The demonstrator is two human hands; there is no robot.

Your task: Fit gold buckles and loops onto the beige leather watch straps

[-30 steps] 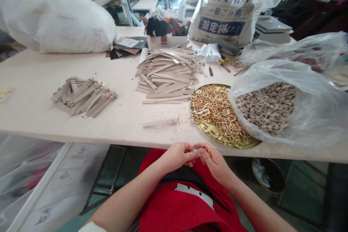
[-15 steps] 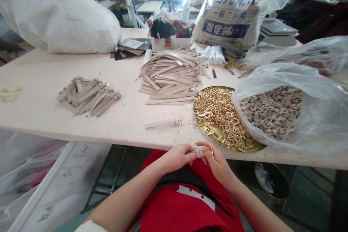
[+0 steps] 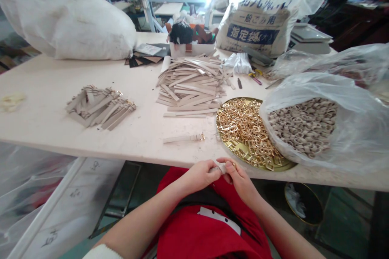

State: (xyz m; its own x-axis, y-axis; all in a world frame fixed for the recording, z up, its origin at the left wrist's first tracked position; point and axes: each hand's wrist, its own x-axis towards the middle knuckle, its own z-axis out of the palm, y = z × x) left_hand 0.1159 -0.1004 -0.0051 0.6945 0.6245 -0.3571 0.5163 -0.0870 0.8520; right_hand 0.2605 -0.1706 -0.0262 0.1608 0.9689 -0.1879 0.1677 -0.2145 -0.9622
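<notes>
Between both hands, just off the table's front edge, is a beige strap (image 3: pixel 223 168) with a gold buckle partly hidden by the fingers. My left hand (image 3: pixel 203 175) pinches its left part. Closed on the buckle end is my right hand (image 3: pixel 238 178). A single buckled strap (image 3: pixel 184 139) lies on the table in front of the hands. To the right, a round gold tray (image 3: pixel 235 148) bears a heap of gold buckles (image 3: pixel 247 129). Beside it, a clear plastic bag (image 3: pixel 349 145) lies open, full of small beige loops (image 3: pixel 304 125).
Loose beige strips (image 3: pixel 191 83) are piled mid-table, and buckled straps (image 3: pixel 101 107) are stacked at left. Behind stand a big white sack (image 3: pixel 73 24), a box of dark items (image 3: pixel 179 50) and a printed bag (image 3: pixel 255 28). Below the edge at right is a round bin (image 3: pixel 314 206).
The hands have drawn slightly closer together on the strap, and less of the strap and buckle shows between them. The things on the table have stayed put.
</notes>
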